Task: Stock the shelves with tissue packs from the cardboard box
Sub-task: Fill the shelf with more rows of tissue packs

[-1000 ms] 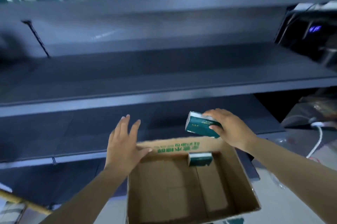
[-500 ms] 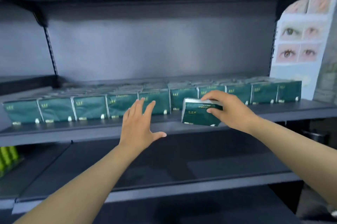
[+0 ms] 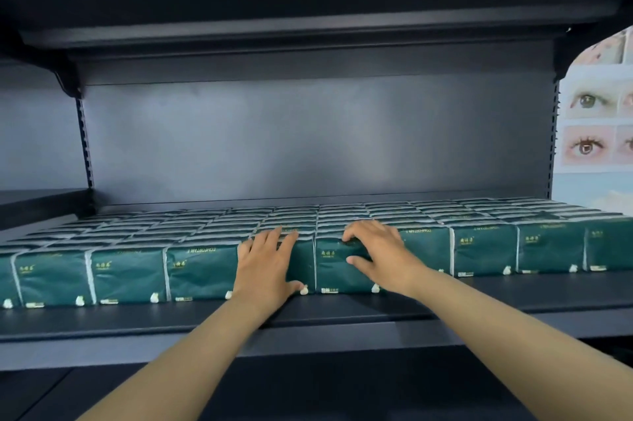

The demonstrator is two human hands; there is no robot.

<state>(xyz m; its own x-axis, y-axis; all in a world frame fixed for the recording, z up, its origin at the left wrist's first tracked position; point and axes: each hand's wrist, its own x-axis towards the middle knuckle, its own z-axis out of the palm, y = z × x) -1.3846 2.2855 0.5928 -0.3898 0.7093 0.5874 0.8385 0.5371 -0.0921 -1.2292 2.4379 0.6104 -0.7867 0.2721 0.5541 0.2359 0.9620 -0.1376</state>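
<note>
Dark green tissue packs [image 3: 130, 271] stand in several rows across a dark metal shelf [image 3: 342, 314], filling it from left to right. My right hand [image 3: 376, 249] grips one pack [image 3: 337, 270] in the front row, fingers curled over its top edge and thumb on its front face. My left hand [image 3: 265, 263] lies flat with straight fingers against the front of the neighbouring pack [image 3: 303, 259] just to the left. The cardboard box is out of view.
The shelf's grey back panel [image 3: 308, 136] rises behind the packs, with another shelf [image 3: 308, 9] overhead. A poster of eyes [image 3: 596, 126] hangs at the right. A lower shelf [image 3: 308, 393] lies below my arms.
My right hand has carried the pack up from the box and set it into the front row. My left hand has moved onto the pack beside it. My view has risen to the stocked shelf.
</note>
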